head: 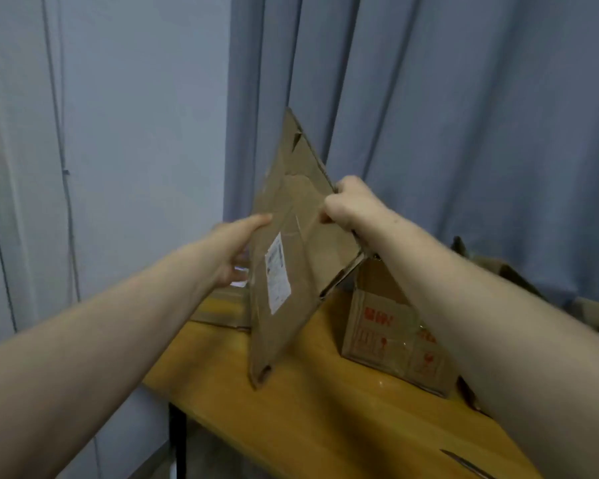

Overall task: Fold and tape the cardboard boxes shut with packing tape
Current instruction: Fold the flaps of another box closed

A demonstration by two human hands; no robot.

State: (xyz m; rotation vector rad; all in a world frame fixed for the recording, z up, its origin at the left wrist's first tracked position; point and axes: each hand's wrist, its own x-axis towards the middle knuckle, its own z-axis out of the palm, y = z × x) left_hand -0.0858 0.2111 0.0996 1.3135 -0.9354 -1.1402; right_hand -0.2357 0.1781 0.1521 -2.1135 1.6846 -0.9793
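Observation:
A flattened brown cardboard box with a white shipping label stands on one corner on the wooden table, tilted upward. My left hand holds its left edge, thumb on the front face and fingers behind. My right hand is closed around the box's right edge near the top flaps. A second cardboard box with red printed marks sits on the table to the right, partly hidden by my right forearm. No tape is visible.
More flat cardboard lies on the table behind the held box. Further cardboard is stacked at the far right. A blue curtain hangs close behind the table. The table's left edge drops off beside a black leg.

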